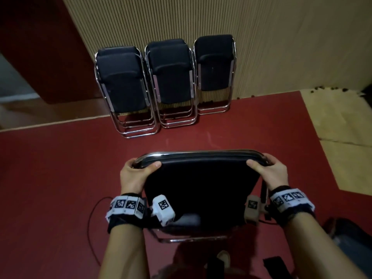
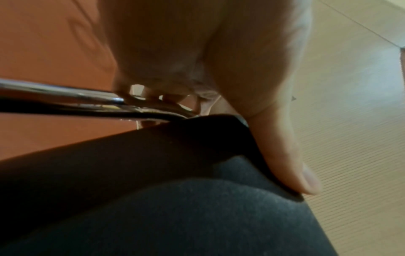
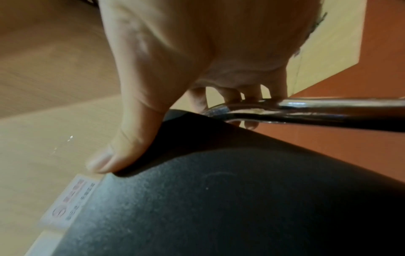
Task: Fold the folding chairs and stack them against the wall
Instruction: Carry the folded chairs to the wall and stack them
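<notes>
Three stacks of folded chairs (image 1: 169, 77) lean on the slatted wall (image 1: 281, 47) in the upper middle. Lower centre, the chair (image 1: 201, 188) looks rigid and fairly weighty; left hand (image 1: 136, 174) and right hand (image 1: 273, 172) each curl round its slick chrome top rail (image 1: 201, 153), a sound hold.

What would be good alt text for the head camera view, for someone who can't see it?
Seen from above, a person's left hand and right hand grip the top corners of a black folding chair over a red floor. Ahead, three stacks of folded chairs lean against a ribbed beige wall.
</notes>
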Demonstrator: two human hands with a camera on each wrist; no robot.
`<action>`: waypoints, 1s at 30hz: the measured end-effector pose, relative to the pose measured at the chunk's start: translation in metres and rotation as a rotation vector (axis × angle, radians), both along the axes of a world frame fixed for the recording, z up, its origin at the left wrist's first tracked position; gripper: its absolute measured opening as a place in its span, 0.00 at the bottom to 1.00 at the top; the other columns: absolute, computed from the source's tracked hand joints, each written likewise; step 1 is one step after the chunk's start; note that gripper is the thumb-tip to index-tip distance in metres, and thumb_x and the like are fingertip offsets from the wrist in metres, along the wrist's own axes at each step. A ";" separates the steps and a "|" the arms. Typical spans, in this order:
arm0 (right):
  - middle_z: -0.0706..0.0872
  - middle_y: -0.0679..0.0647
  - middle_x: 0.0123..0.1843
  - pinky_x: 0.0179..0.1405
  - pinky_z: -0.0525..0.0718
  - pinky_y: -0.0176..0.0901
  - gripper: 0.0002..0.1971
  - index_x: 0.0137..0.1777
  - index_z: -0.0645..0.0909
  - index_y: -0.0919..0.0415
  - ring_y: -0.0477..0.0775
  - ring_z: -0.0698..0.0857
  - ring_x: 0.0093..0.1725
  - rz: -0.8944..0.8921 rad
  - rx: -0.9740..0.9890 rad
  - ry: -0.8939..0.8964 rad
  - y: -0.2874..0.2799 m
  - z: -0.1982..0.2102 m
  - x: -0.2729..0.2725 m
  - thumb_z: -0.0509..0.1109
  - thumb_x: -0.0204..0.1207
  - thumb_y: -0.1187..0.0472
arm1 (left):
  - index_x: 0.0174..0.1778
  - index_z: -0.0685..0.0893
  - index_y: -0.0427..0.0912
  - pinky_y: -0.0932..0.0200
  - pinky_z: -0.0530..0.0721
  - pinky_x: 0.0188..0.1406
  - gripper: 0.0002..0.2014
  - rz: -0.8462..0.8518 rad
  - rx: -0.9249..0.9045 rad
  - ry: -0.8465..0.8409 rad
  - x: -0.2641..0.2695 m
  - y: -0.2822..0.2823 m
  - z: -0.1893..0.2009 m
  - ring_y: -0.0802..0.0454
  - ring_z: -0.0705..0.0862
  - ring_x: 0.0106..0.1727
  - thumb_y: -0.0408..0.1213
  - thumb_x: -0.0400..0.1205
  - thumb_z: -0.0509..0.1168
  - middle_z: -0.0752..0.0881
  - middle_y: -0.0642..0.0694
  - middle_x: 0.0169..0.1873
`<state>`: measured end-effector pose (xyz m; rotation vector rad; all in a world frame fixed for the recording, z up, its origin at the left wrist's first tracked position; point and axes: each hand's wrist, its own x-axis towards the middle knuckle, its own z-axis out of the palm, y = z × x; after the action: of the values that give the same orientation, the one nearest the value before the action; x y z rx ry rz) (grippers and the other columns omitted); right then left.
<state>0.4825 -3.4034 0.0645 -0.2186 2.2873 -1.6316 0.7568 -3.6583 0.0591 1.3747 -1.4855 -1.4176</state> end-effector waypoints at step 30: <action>0.84 0.51 0.60 0.57 0.75 0.34 0.34 0.72 0.80 0.62 0.46 0.82 0.58 -0.315 -0.004 0.062 -0.233 0.003 -0.422 0.86 0.64 0.62 | 0.73 0.78 0.38 0.56 0.82 0.63 0.41 -0.336 -0.025 -0.063 -0.508 -0.305 0.001 0.50 0.85 0.61 0.43 0.64 0.86 0.84 0.47 0.62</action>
<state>0.0604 -3.6362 0.0678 0.0986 2.4647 -1.7979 0.2491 -3.9632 0.0601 1.2031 -1.8344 -1.5614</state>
